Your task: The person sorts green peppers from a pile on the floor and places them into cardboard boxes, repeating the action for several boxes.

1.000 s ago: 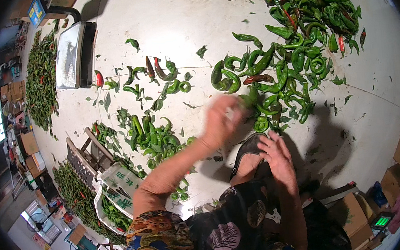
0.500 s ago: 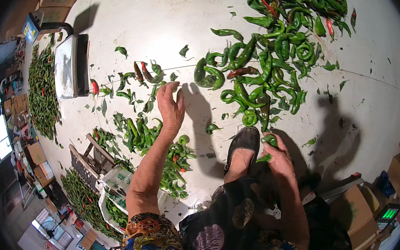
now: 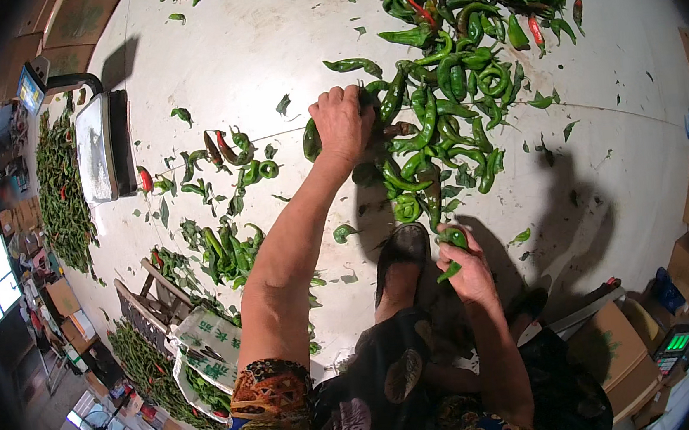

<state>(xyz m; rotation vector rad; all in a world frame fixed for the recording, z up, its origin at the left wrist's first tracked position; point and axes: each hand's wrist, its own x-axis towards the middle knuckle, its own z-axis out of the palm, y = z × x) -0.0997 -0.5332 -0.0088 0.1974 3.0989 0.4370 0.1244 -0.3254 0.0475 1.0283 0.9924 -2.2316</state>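
Green peppers (image 3: 430, 111) are lying loosely heaped on the pale floor (image 3: 212, 45); right hand (image 3: 469, 267) is gripping at least one. Left hand (image 3: 340, 124) is covering others, closure hidden. Peppers are seeming light, firm, slick, bruisable; mid-body is looking the best hold.

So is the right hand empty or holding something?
Holding: green pepper shows in the curled right hand; one or several, I cannot tell.

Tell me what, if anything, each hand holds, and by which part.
Right hand: green pepper, seemingly by the middle, green showing above and below the grip. Left hand: over the peppers; its back hides any hold.
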